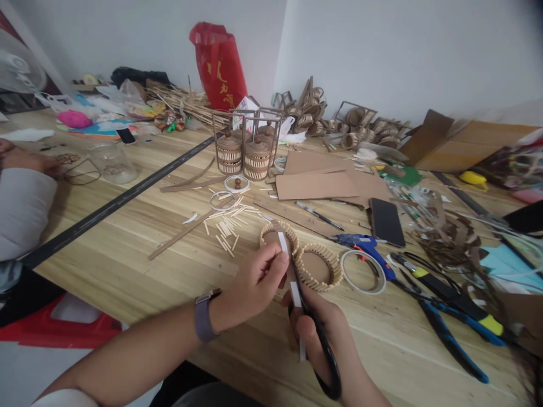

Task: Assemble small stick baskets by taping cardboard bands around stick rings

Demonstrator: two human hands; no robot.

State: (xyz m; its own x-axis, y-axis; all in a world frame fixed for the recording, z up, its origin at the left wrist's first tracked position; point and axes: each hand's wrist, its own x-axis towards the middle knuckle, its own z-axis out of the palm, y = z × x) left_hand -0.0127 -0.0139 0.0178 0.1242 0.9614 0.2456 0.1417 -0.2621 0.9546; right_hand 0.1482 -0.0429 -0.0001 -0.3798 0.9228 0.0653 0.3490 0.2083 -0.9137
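Observation:
My left hand (254, 280) is closed, its thumb and fingertips pinching a narrow white strip (283, 242). In my right hand (333, 333) is a pair of scissors (326, 353) with black handles, the blades pointing away from me beside the strip. More of the white strip shows by the right fingers and hangs below them. Just beyond the hands are two round pieces edged with short sticks, one stick ring (340, 265) on the right and another stick ring (292, 230) partly behind my left fingers. A white ring (345, 275) lies to their right.
Loose short sticks (227, 226) are scattered ahead. Behind them stand lidded stick baskets (257, 161) in frames, beside cardboard sheets (316, 186). A blue glue gun (365, 244), a phone (386, 221) and pliers (453, 342) lie right. Another person's sleeve (25, 209) is at left.

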